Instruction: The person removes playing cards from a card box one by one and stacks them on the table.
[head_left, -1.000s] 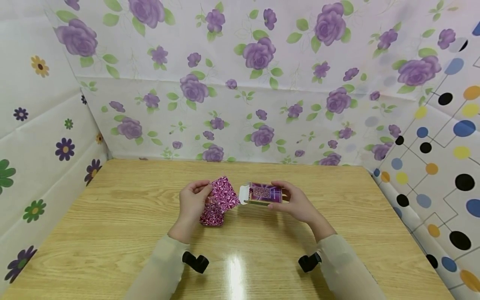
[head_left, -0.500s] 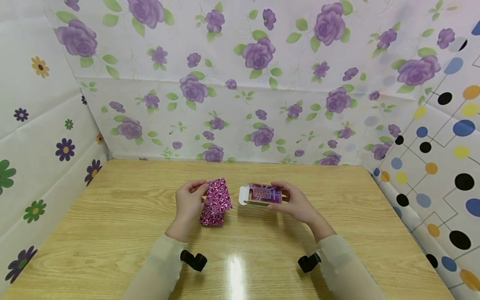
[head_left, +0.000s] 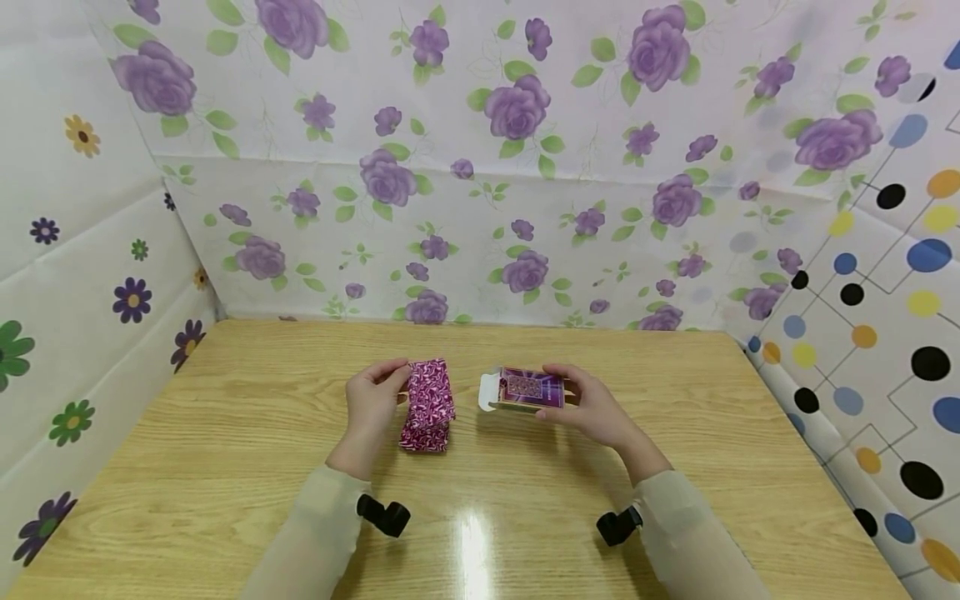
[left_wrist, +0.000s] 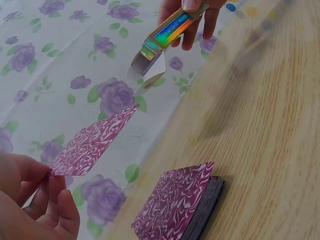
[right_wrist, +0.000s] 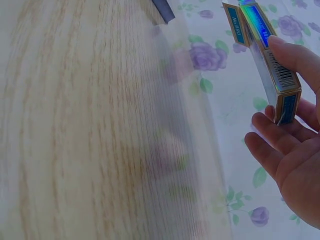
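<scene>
My left hand (head_left: 369, 410) pinches a playing card (left_wrist: 94, 144) by its edge. Its back has a magenta and white swirl pattern. Below that card, apart from it in the left wrist view, a stack of playing cards (left_wrist: 172, 202) with the same back lies on the table. To the right, my right hand (head_left: 592, 407) holds a purple card box (head_left: 531, 387) off the table, thumb on one side and fingers on the other. The box's white end flap (head_left: 487, 390) stands open toward the cards. What is inside the box is hidden.
The light wooden table (head_left: 285, 358) extends around both hands. Behind it hangs a white cloth with purple roses (head_left: 517, 108), and patterned cloths close off the left and right sides. A small black device (head_left: 385, 515) sits on the left wrist, another (head_left: 619, 525) on the right.
My left hand has moved a little left, carrying the card away from the box and turning it more upright in the head view. The right hand and box stay in place.
</scene>
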